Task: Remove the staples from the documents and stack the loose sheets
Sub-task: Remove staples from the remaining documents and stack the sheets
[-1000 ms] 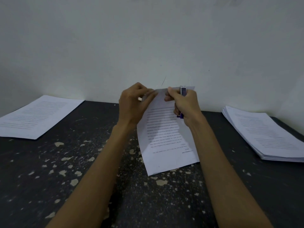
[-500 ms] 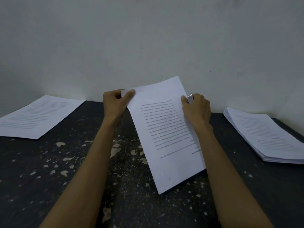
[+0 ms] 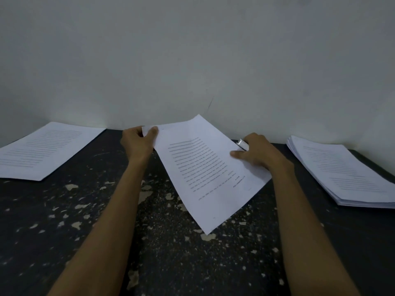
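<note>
A printed white document (image 3: 205, 174) lies slanted over the middle of the dark table (image 3: 64, 221), text upside down to me. My left hand (image 3: 139, 142) pinches its far left corner between thumb and fingers. My right hand (image 3: 258, 152) rests on the sheet's right edge with the thumb on the paper, while its curled fingers hold a small metal staple remover (image 3: 242, 144) that sticks out at the top. A thin pile of loose sheets (image 3: 42, 150) lies at the far left. A thicker stack of documents (image 3: 344, 171) sits at the far right.
A pale wall (image 3: 192, 60) rises straight behind the table's back edge. The tabletop is black with many chipped light patches (image 3: 145, 193). Both of my forearms reach in from the lower edge of the view.
The document came down from an upright hold in front of the wall to a low slant over the table. My hands spread apart, left to its corner, right to its right edge.
</note>
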